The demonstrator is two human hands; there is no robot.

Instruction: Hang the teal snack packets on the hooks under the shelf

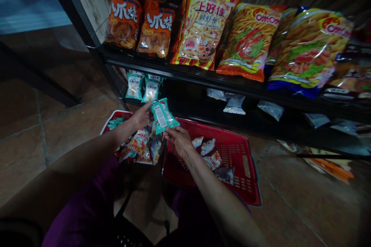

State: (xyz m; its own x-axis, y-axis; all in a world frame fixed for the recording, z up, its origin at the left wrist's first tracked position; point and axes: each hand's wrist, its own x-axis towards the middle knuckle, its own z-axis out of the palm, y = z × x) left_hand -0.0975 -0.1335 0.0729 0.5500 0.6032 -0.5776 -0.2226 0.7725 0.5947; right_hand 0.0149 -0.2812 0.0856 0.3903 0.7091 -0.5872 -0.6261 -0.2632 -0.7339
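A teal snack packet, its printed white label panel facing up, is held in front of the lower shelf. My right hand pinches its lower edge between thumb and fingers. At the packet's left edge is my left hand, index finger stretched toward the shelf and the other fingers curled against the packet. Two similar teal packets stand upright on the lower shelf just beyond. Below my left forearm, a basket holds assorted snack packets. Under my right hand is a red plastic basket with several small packets.
Large snack bags, including orange bags and prawn cracker bags, line the upper black shelf. Several small silvery packets lie along the lower shelf. A black post rises at left. Flat orange packaging lies beneath the shelf at right.
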